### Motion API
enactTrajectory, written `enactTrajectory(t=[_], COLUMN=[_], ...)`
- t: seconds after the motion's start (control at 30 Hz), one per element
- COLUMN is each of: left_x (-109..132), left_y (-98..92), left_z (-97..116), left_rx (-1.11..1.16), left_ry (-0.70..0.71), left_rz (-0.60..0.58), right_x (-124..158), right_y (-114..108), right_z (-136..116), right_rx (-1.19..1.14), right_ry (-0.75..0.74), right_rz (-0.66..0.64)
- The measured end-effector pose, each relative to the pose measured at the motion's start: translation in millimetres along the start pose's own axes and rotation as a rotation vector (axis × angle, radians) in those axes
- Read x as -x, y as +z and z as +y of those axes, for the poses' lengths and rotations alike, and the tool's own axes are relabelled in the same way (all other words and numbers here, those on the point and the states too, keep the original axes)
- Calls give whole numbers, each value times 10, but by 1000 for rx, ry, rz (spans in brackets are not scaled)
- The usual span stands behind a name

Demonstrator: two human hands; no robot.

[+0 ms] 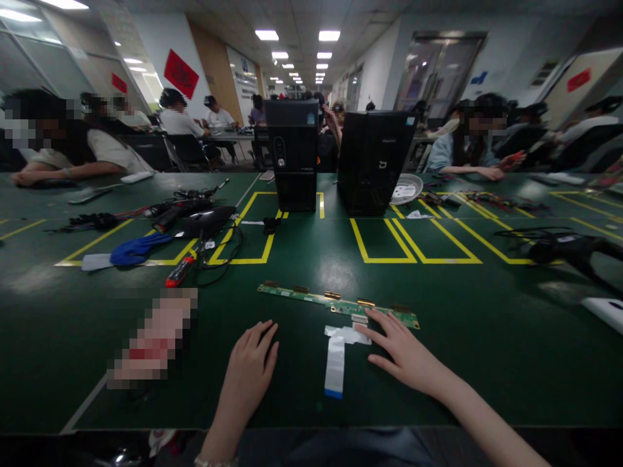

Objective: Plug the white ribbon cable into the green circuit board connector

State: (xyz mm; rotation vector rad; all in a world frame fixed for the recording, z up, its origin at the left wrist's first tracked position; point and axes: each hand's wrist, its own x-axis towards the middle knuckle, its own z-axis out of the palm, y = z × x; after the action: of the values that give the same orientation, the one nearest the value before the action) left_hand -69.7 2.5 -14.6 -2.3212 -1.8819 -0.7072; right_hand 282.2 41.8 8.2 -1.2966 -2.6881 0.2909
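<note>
A long, narrow green circuit board (pixel 311 298) lies slantwise on the dark green table. From its connector a white flat ribbon cable (pixel 335 363) runs toward me, folded, with a blue end. My right hand (pixel 402 347) lies over the right part of the board with fingers spread; its fingertips are at the board's near edge and by the cable's fold. My left hand (pixel 252 360) rests on the table left of the cable, fingers stretched out, holding nothing and apart from the board.
Two black computer towers (pixel 296 155) (pixel 374 162) stand ahead. Left are a red-and-black screwdriver (pixel 180 271), a blue cloth-like item (pixel 139 248) and black cables. A white basket (pixel 406 188) sits behind the right tower. A black cabled object (pixel 567 246) lies right. People sit at the far side.
</note>
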Motion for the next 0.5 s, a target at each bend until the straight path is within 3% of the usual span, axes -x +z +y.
enactTrajectory(t=[0.17, 0.3, 0.5], left_x=[7, 10, 7], left_y=[14, 19, 18], left_z=[-13, -22, -23], left_rx=[-1, -12, -12], left_ry=[-9, -9, -4], left_rz=[-5, -14, -4], right_x=[508, 992, 1580], right_y=[130, 257, 250], right_z=[367, 755, 1331], right_rx=[107, 221, 365], right_ry=[215, 471, 907], right_rz=[148, 309, 339])
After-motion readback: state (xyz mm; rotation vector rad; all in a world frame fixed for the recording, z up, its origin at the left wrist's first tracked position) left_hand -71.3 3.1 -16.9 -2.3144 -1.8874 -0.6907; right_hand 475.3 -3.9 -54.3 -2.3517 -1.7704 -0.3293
